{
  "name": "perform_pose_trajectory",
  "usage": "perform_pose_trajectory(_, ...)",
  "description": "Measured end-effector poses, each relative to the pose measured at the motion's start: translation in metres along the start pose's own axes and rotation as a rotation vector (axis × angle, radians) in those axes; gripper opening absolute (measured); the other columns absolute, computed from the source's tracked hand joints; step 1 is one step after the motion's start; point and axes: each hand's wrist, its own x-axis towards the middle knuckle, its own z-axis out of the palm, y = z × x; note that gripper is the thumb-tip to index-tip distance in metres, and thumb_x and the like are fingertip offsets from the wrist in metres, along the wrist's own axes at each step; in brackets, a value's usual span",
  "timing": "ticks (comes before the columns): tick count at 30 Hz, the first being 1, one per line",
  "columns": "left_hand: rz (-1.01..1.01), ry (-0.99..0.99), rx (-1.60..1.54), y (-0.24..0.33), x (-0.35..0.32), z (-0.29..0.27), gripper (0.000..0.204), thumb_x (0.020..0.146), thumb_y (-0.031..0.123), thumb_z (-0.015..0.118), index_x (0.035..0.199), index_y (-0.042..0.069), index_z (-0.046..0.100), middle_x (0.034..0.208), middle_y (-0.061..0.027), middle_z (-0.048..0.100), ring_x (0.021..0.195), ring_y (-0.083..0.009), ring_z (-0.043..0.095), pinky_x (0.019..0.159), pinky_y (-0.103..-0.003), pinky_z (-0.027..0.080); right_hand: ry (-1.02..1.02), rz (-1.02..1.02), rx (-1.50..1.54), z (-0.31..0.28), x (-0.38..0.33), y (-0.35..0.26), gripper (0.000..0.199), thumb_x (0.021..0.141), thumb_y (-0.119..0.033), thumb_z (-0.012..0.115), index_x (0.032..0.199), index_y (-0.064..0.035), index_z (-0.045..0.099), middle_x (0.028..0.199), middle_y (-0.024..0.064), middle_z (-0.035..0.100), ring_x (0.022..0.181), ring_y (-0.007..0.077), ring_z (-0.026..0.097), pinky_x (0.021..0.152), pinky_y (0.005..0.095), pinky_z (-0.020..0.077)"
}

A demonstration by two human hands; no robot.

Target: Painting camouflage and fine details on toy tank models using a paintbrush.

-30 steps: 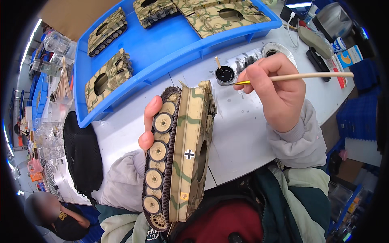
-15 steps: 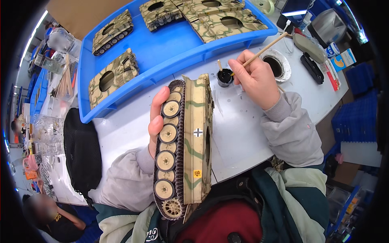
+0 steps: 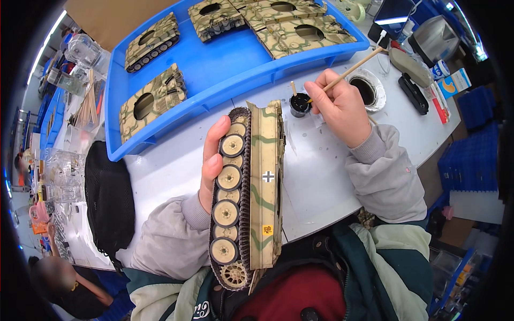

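Note:
My left hand [image 3: 212,166] grips a model tank hull [image 3: 262,203] in tan and green camouflage, turned on its side so that its cream road wheels [image 3: 229,177] and dark track face up and left. The palm is hidden behind the hull. Pinched in my right hand [image 3: 340,107] is a thin paintbrush [image 3: 356,65] with a wooden handle. Its tip reaches the rim of a small cup of black paint [image 3: 300,105], in which a short wooden stick stands. Close by my right hand sits a foil-wrapped bowl [image 3: 368,88] with dark liquid.
A large blue tray [image 3: 214,85] with several more camouflaged hulls [image 3: 152,99] fills the far side of the white table [image 3: 316,182]. At the left lie a black mesh bag [image 3: 108,200] and wooden sticks [image 3: 88,104]. A black case [image 3: 413,93] and a kettle [image 3: 435,35] stand right. Another person [image 3: 75,289] sits lower left.
The hull in my left hand has shifted slightly right, and its wheels show a little more. My right hand stays by the paint cup, the brush tip at its rim.

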Motion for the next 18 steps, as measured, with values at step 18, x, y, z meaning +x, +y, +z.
perform_pose_trajectory(18, 0.005, -0.098, -0.139, -0.009, -0.002, -0.001, 0.064, 0.081, 0.033, 0.056, 0.136, 0.019, 0.028, 0.129, -0.0208, 0.041, 0.109, -0.0316, 0.053, 0.085, -0.043, 0.051, -0.139, -0.511, 0.552, -0.002, -0.025, -0.026, 0.004, 0.084, -0.001, 0.059, 0.085, 0.0006, 0.056, 0.071, 0.0078, 0.058, 0.091, 0.0254, 0.064, 0.079, 0.0347, 0.0499)
